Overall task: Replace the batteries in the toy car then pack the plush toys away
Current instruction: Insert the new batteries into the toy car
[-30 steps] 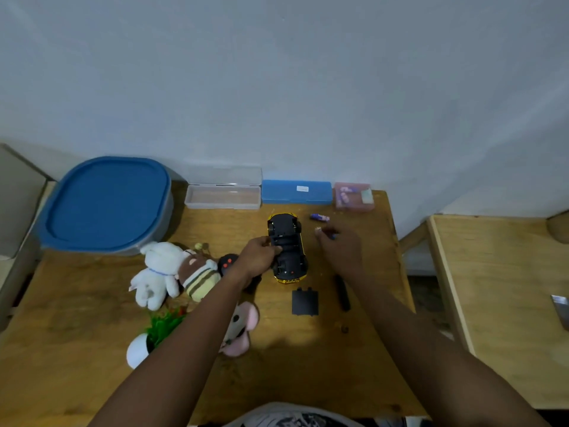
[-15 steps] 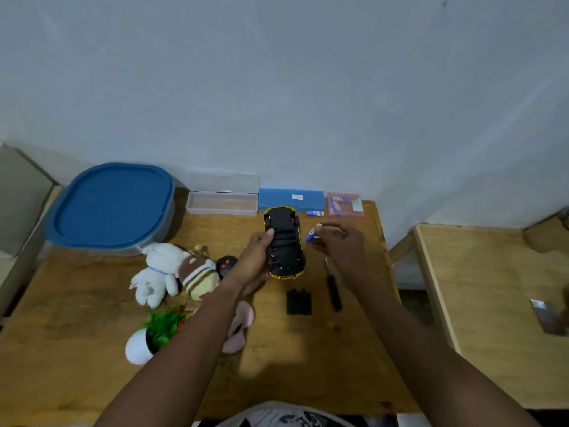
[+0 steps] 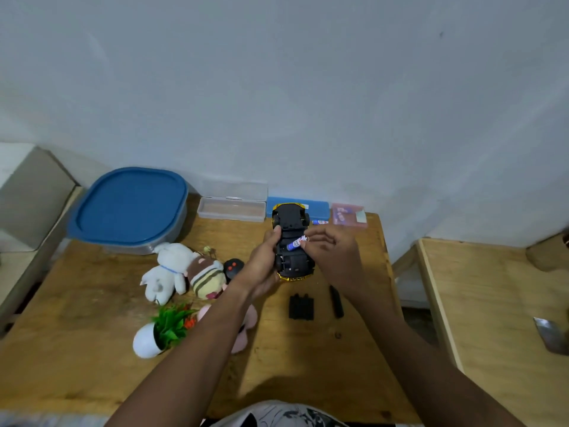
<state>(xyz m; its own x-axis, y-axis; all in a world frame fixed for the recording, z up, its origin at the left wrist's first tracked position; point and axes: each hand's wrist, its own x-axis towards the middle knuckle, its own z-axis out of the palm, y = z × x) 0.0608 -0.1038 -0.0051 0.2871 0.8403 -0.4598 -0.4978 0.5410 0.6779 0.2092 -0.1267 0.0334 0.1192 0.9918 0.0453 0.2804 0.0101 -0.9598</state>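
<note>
Your left hand (image 3: 261, 266) grips the upturned yellow-and-black toy car (image 3: 292, 241); your right hand (image 3: 334, 254) pinches a small blue-and-white battery (image 3: 296, 242) over its underside.

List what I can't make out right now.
Head view:
Battery bay of the toy car: dark, small, partly covered by the battery and right hand.
Polarity marks on the battery: too small.
Most of the pink plush: under the left forearm.
Contents of the tub: hidden by its blue lid.

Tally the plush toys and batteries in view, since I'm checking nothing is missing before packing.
Plush toys: 3 - white rabbit plush, brown striped plush, pink plush
Batteries: 2 - held battery pinched by right hand, loose battery beside blue case
Total: 5
</note>
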